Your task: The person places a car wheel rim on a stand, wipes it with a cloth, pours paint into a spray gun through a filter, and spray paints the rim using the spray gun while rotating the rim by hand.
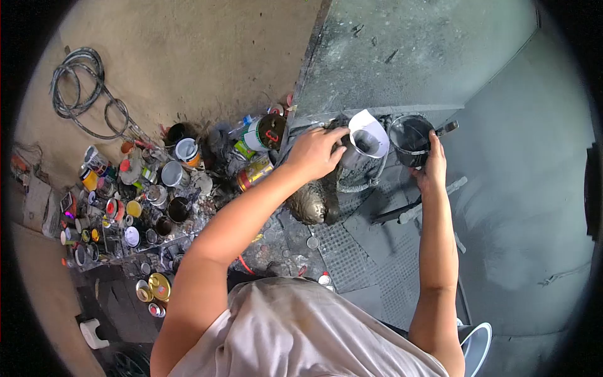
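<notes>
Head camera: the right hand (432, 168) is clamped on the side of a black paint pot (411, 151), at the right of the grey cup (353, 161). The pot's round mouth faces up toward the camera, so its long axis runs roughly upright; its inside is dark and smeared, and a flat tool (448, 128) sticks out past the rim, pointing rightward and slightly up the view. The cup also opens upward, with white paper (373, 130) lining its mouth and rising to a point. The left hand (317, 152) has its fingers curled at the cup's left rim; whether they grip it, I cannot tell.
</notes>
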Available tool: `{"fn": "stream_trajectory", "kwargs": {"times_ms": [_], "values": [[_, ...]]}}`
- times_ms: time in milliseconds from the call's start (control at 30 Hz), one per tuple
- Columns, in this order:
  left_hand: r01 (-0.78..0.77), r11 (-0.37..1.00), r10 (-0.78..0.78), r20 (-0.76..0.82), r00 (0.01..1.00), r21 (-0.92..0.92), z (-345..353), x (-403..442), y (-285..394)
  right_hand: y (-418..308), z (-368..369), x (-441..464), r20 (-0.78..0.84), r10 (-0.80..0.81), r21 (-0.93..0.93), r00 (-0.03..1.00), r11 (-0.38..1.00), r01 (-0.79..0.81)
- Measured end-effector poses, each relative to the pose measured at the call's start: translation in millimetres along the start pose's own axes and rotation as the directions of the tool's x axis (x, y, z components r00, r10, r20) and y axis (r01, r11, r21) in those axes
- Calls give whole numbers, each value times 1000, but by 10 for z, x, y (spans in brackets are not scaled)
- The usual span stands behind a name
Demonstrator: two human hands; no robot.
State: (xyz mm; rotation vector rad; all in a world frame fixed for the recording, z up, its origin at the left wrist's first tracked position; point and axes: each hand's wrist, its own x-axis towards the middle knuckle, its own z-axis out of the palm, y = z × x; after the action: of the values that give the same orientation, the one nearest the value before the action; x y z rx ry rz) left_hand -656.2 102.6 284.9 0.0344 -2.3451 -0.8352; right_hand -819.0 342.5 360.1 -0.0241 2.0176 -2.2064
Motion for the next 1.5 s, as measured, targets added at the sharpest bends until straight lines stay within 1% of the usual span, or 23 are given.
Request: {"fn": "stream_trajectory", "kwargs": {"times_ms": [200, 267, 333, 367, 500, 533, 600, 633, 700, 733, 833, 900, 933, 967, 1033, 1067, 1100, 1167, 1233, 1300, 1400, 1433, 1500], "values": [[-13, 999, 21, 270, 963, -33, -245, -962, -37, -57, 97, -33, -11, -73, -125, 997, 990, 71], [109, 990, -45, 541, 840, -87, -250, -1425, -125, -72, 82, 2, -34, -94, -187, 995, 979, 86], [133, 974, 11, 624, 781, -183, -108, -2088, -360, -79, 78, 55, -26, -79, -161, 997, 984, 74], [258, 947, -45, 717, 696, -191, -93, -2345, -382, -99, 78, 70, -25, -80, -161, 997, 984, 75], [528, 819, -123, 829, 546, -226, -357, -2967, -174, -200, 129, 41, -28, -122, -134, 992, 984, 118], [529, 818, -124, 829, 545, -225, -360, -3136, -183, -197, 75, 127, 9, -131, -96, 991, 987, 132], [738, 427, -142, 767, 626, -523, -345, -3480, -250, -261, 64, 152, 60, -151, -58, 987, 986, 155], [736, 431, -142, 767, 626, -522, -446, -3592, -202, -314, 95, 106, 59, -153, -55, 986, 986, 156], [859, 115, -199, 835, 513, -499, -804, -3687, 15, -408, 157, 13, 8, -178, -50, 984, 983, 178], [858, 117, -199, 835, 513, -499, -1020, -3647, 139, -423, 131, 45, -6, -179, -69, 984, 982, 178], [925, 285, -476, 800, 365, -252, -1433, -3730, 297, -546, 252, -161, -40, -139, -8, 989, 990, 139], [871, 406, -461, 761, 456, -277, -1509, -4107, 175, -554, 120, -13, -14, 59, -26, 998, 998, -59], [852, 448, -446, 757, 477, -272, -1764, -3955, 344, -577, 97, -62, 84, 109, -32, 991, 994, -107], [868, 412, -498, 729, 470, -278, -1789, -4093, 315, -563, 137, -119, 83, 49, 12, 995, 999, -50], [917, 346, -546, 752, 370, -200, -1713, -4695, 195, -641, 293, -452, 147, 97, 4, 984, 995, -99], [871, 421, -527, 714, 461, -252, -1661, -4932, 138, -606, 261, -432, 326, 116, -18, 938, 993, -117], [817, 499, -503, 671, 544, -289, -1670, -5059, 118, -643, 593, -893, 179, 109, 7, 978, 994, -112], [795, 548, -521, 637, 568, -261, -2106, -4961, 317, -523, 454, -637, 367, 93, -37, 926, 996, -85], [819, 511, -582, 597, 553, -260, -2420, -5061, 420, -471, 754, -933, 263, 132, 153, 956, 972, -176], [824, 499, -609, 569, 553, -266, -2622, -5310, 468, -337, 884, -971, 371, 155, 158, 916, 961, -227], [896, 261, -912, 212, 351, -360, -2643, -6216, 373, -40, 1420, -1575, 472, 191, 73, 861, 964, -254], [896, 250, -916, 210, 341, -366, -2747, -6470, 374, 109, 1710, -1912, 452, 165, 130, 877, 960, -248], [978, -63, -983, 184, -26, -198, -2952, -6979, 314, 462, 2144, -2395, 442, 250, 106, 861, 939, -327]]}}
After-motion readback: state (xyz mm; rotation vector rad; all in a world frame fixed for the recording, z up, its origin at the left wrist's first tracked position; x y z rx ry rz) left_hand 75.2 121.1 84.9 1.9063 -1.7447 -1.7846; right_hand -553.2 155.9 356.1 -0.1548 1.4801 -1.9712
